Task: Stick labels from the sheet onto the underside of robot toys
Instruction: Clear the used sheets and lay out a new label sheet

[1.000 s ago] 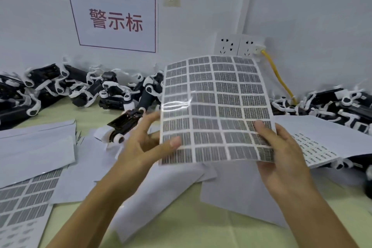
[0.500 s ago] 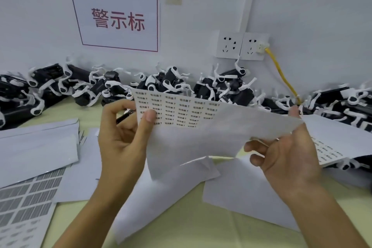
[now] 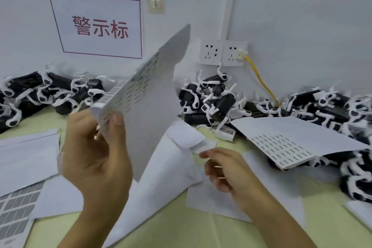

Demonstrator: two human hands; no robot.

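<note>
A small assembly or packing workroom; black-and-white robot toys (image 3: pixel 211 100) lie heaped along the far wall on a pale green table (image 3: pixel 201 231); label sheets (image 3: pixel 281 147) and loose white backing papers (image 3: pixel 26 159) litter it; a red-lettered wall sign (image 3: pixel 96 26) hangs far left; wall sockets (image 3: pixel 223 52) feed a yellow cable (image 3: pixel 259 78).

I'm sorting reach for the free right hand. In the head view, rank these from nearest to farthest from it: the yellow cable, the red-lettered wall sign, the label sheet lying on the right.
From the right hand:
1. Label sheet, just to its right, resting on toys.
2. Yellow cable, beyond, at the wall corner.
3. Wall sign, far upper left.
</note>
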